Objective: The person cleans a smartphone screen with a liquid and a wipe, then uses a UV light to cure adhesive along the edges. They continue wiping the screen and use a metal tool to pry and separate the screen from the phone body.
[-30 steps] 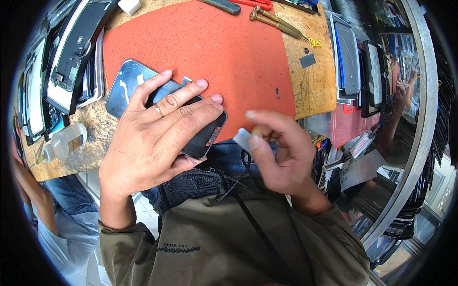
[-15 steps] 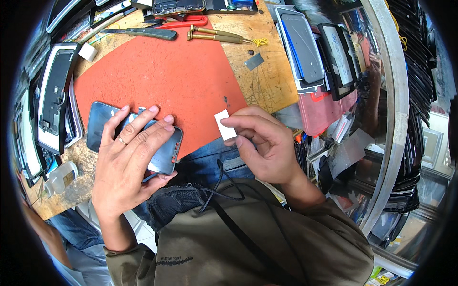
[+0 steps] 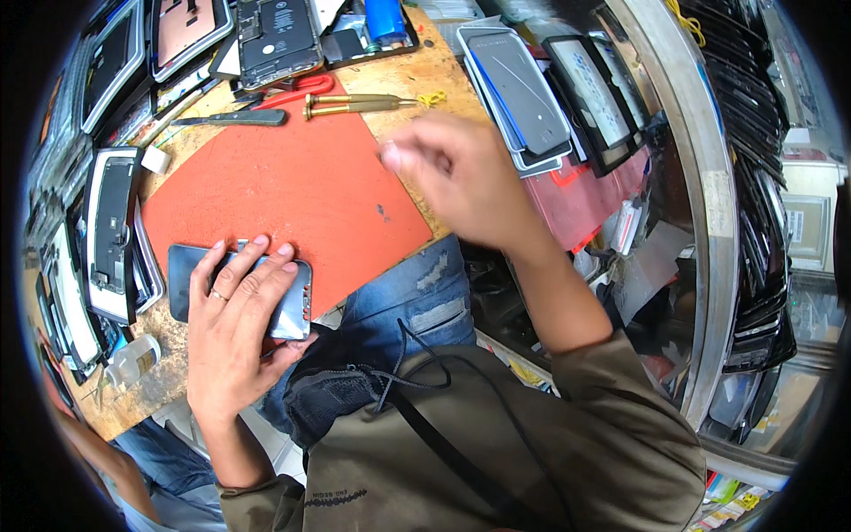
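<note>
My left hand [image 3: 235, 337] lies over a phone [image 3: 189, 279] near the lower left of the orange mat [image 3: 222, 177], fingers draped across it and thumb at its bottom edge. The phone has a dark glossy face and small parts along its right end. My right hand [image 3: 452, 177] is raised, smeared by motion, above the mat's right corner, fingers curled; whatever it holds is hidden. Beyond it lie brass-coloured screwdrivers [image 3: 350, 110] with a yellow cord, and a flat dark tool [image 3: 244, 117].
Stacked screen frames [image 3: 111, 239] line the left, beside a clear bottle [image 3: 133, 362]. An opened phone [image 3: 275, 40] sits at the back. Phone panels [image 3: 523, 97] and a pink case [image 3: 594, 195] are on the right, by a metal-edged glass cabinet [image 3: 714, 222]. Another person's arm [image 3: 106, 452] shows lower left.
My right hand has risen and moved toward the back; the white piece it held no longer shows. My left hand stays on the phone. The camera view has shifted.
</note>
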Motion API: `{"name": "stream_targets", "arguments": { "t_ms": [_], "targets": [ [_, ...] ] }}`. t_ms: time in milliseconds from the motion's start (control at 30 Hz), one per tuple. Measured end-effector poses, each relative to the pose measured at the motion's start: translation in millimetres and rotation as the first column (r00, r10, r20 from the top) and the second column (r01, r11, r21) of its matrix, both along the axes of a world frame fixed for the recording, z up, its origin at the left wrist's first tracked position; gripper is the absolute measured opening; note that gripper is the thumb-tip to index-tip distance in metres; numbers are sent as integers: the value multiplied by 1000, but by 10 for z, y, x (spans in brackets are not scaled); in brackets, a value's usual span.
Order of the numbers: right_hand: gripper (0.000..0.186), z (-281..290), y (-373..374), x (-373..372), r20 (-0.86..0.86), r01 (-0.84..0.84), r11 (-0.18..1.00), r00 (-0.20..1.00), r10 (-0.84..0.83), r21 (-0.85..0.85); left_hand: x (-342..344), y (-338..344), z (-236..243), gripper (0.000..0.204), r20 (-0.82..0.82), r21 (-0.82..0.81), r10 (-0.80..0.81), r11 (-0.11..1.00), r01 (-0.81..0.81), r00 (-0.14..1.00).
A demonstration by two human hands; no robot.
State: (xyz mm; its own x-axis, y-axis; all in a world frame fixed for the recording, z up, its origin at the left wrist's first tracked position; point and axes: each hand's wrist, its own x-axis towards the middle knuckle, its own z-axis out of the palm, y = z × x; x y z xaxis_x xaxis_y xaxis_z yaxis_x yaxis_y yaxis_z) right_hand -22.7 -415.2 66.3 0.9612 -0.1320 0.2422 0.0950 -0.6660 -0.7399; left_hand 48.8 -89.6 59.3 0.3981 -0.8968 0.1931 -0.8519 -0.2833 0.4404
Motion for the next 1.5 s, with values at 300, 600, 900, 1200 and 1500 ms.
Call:
{"name": "stream_targets", "arguments": {
  "t_ms": [300,600,900,1200,1500],
  "targets": [
    [16,-27,-571,152,-77,-106,965,993,89,-242,-27,25,-35,85,58,22,18,1000,-19,998],
    [7,71,-183,-198,-54,25,999,998,-26,-20,-24,10,-40,83,72,10,17,1000,-18,997],
    [18,-38,919,-559,-126,-18,950,990,60,313,-31,36,-32,78,58,7,40,999,-40,998],
    [16,-129,1025,-547,-103,0,956,994,32,293,-23,32,-56,78,36,-6,34,999,-34,999],
    [15,-112,1046,-521,-106,-1,970,994,27,244,-19,36,-62,75,21,-33,45,998,-44,999]
  ]
}}
